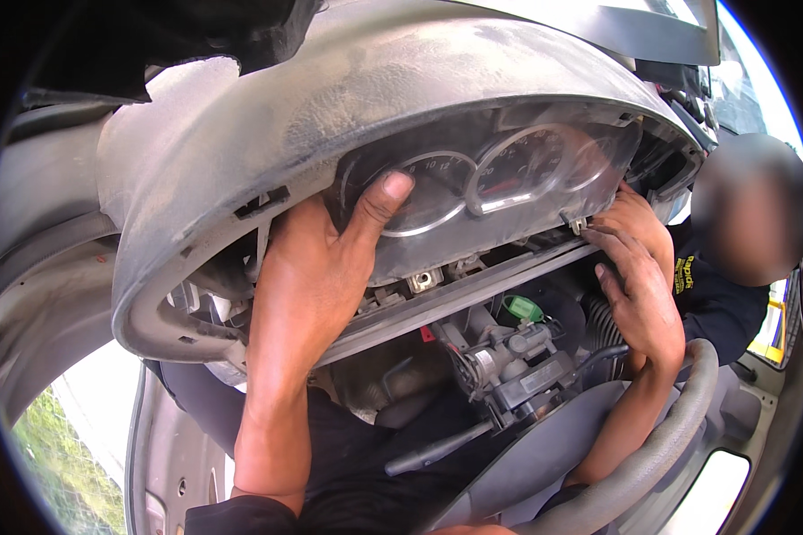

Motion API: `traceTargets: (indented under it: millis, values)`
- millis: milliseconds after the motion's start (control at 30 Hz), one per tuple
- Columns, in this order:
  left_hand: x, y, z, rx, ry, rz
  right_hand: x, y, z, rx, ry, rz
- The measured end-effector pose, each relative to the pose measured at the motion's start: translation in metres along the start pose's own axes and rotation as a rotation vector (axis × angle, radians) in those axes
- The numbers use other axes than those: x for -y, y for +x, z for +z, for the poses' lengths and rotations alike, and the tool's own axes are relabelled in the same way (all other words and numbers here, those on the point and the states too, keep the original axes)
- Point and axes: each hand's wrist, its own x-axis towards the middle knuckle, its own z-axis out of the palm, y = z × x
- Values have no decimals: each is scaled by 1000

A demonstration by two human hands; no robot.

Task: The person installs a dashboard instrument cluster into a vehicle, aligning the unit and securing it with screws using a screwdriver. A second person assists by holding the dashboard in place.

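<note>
The instrument cluster [419,252], with round gauges behind a dusty lens, sits tilted in its opening under the dashboard hood [330,98]. My left hand [321,254] grips its left end, thumb pressed on the lens and fingers hidden behind. At the lower right corner, my right hand [638,290] reaches up with fingers stretched and thumb apart. Its fingertips are by a small metal clip [577,226]; whether they touch it I cannot tell. Behind my right hand, another person's hand [644,223] is at the cluster's right end, its fingertips partly hidden.
A trim bar [455,299] crosses below the cluster. Under it are the steering column lock [526,370], a green tag [524,308] and a stalk [437,453]. The steering wheel rim [660,464] curves around my right forearm. A co-worker in a dark shirt [723,299] leans in from the right.
</note>
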Motion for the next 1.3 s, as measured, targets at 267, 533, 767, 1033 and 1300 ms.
traceTargets:
  millis: [267,533,767,1033,1300]
  values:
    - [4,2,3,24,-57,-125,10,0,-1,12,-28,-43]
    - [7,-1,4,62,-257,-41,77,15,25,158,-18,-326]
    - [5,-3,-4,26,167,-57,77,18,32,179,24,-391]
    - [32,25,-4,-26,166,20,34,-50,24,-119,-249,-375]
    - [23,21,-13,152,332,92,-23,-298,11,-257,485,-386]
